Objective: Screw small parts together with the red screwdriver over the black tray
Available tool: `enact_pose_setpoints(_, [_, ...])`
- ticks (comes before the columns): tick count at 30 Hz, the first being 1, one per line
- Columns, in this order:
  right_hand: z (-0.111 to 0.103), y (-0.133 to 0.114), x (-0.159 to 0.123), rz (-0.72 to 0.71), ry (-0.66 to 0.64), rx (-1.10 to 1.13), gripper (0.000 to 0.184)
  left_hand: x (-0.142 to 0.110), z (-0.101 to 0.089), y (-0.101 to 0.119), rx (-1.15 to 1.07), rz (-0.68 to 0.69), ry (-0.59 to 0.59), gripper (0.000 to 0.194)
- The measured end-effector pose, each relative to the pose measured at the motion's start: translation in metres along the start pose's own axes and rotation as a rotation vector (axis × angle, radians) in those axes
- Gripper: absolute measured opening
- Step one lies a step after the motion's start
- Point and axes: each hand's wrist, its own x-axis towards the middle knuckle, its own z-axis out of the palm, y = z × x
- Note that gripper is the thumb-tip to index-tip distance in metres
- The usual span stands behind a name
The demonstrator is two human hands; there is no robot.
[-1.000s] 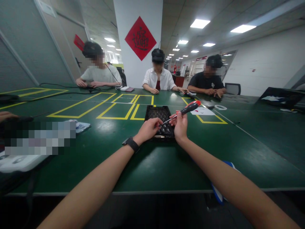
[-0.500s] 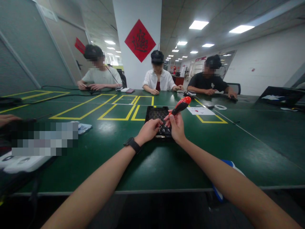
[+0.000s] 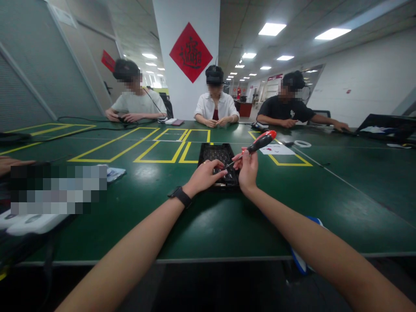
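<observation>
A red and black screwdriver (image 3: 261, 141) is held in my right hand (image 3: 248, 169), its handle tilted up to the right and its thin shaft slanting down to the left. My left hand (image 3: 206, 175), a dark band on its wrist, has thumb and fingers closed close around the shaft's tip. Anything small between those fingertips is too tiny to make out. Both hands are over a black open case (image 3: 201, 155) with rows of small compartments, lying on the green table (image 3: 156, 225). My hands cover part of the case's inside.
Yellow tape outlines mark the table. A printed sheet (image 3: 276, 149) and a white ring (image 3: 302, 144) lie to the right. A blue and white object (image 3: 299, 260) sits at the near edge, partly behind my right forearm. Three people (image 3: 216, 106) sit across the table; another hand (image 3: 14, 164) shows at left.
My right hand has moved slightly right, and the screwdriver has tipped lower to the right, baring its shaft. Its tip now meets my left fingertips. The person at far right has reached an arm outward.
</observation>
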Motion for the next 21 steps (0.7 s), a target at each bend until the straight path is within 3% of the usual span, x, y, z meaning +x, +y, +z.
enact_pose_setpoints(4, [-0.001, -0.001, 0.0, 0.007, 0.047, -0.014, 0.027, 0.002, -0.003, 0.002, -0.064, -0.008, 0.026, 0.04])
enact_pose_setpoints(11, [0.002, -0.005, -0.003, 0.034, -0.069, -0.059, 0.028, 0.001, -0.005, 0.004, -0.073, 0.019, -0.028, 0.056])
enact_pose_setpoints(21, [0.001, -0.005, -0.009, -0.035, -0.165, -0.197, 0.026, -0.001, -0.009, 0.012, -0.051, 0.049, -0.065, 0.062])
